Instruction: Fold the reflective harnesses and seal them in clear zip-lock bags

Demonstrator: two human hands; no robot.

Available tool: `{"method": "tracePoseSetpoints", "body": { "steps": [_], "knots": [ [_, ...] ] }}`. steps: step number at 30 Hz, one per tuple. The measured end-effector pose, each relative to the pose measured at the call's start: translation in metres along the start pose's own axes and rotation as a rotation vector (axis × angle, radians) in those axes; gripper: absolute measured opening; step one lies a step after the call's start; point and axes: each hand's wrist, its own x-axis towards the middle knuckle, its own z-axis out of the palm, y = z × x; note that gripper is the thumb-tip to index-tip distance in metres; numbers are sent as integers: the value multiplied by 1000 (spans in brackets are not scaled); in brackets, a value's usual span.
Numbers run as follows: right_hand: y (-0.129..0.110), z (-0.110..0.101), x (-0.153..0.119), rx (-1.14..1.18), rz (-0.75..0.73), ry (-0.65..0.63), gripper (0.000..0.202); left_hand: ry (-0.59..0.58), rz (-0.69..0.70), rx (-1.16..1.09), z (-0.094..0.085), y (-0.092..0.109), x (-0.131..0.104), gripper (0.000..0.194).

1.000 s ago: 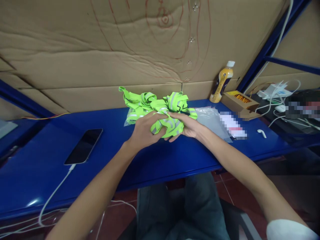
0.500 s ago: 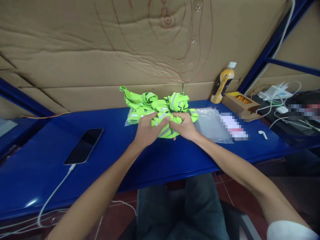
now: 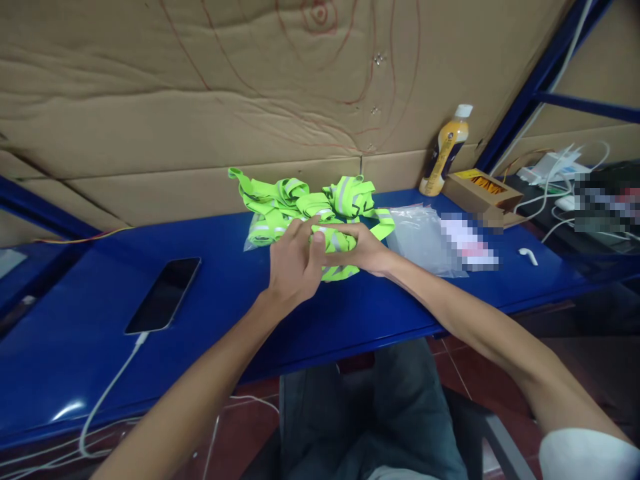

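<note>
At the frame's centre, the left hand [image 3: 296, 265] and right hand [image 3: 373, 250] are closed around a bundle of green strap [image 3: 345, 242], between them. Other green straps [image 3: 273, 198] lie just above, over the blue surface [image 3: 223, 287].

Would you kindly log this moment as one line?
left hand: holding green strap bundle | right hand: holding same bundle | beyond: more green straps | right: clear plastic, bottle | left: phone

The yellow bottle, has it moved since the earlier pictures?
No. Against the blue frame post, the bottle stands where it did; only the view shifted.
</note>
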Motion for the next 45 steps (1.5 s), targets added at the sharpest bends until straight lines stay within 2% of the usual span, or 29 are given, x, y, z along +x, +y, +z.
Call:
{"method": "tracePoseSetpoints", "body": {
  "steps": [3,7,10,15,18,20,23,26,27,28,29,32,33,36,37,39,41,42,45],
  "knots": [
    [3,-2,0,50,32,-31,59,-41,-32,-10,2,-2,1,80],
    [1,-2,-1,57,39,-17,64,-139,26,-185,1,-3,2,71],
    [2,-2,0,71,51,-23,64,-182,92,-250,-1,0,1,76],
    [5,2,3,125,98,85,53,-237,232,-209,-7,-2,7,84],
    [-2,6,3,143,79,117,44,-277,184,-329,-14,-5,15,90],
    [-10,6,3,129,33,133,41,-225,128,-442,-15,-7,22,92],
    [-23,-3,4,125,10,194,43,-12,66,-570,-12,-11,29,80],
    [-35,-32,7,116,-29,340,53,310,-60,-590,-3,-13,29,55],
    [-39,-47,9,99,-81,400,55,362,-104,-542,1,-10,27,47],
    [-44,-64,10,77,-149,455,55,342,-124,-467,5,-6,25,39],
    [-49,-82,10,57,-224,496,51,252,-115,-371,11,1,24,34],
    [-65,-130,7,14,-383,542,29,-209,-7,-17,38,37,23,43],
    [-70,-139,4,30,-401,554,23,-291,-17,113,51,51,25,51],
    [-80,-143,-5,131,-429,606,12,-508,-60,317,90,88,37,78],
    [-81,-138,-6,169,-438,630,16,-544,-67,321,100,96,42,73],
    [-82,-126,-7,225,-456,674,25,-605,-59,313,114,101,50,45],
    [-80,-118,-5,241,-453,689,33,-628,-52,308,113,96,55,22],
    [-79,-117,-2,234,-445,685,35,-633,-49,307,105,90,57,21],
    [-73,-117,6,209,-394,661,42,-627,-6,280,63,64,62,26]
  ]
}}
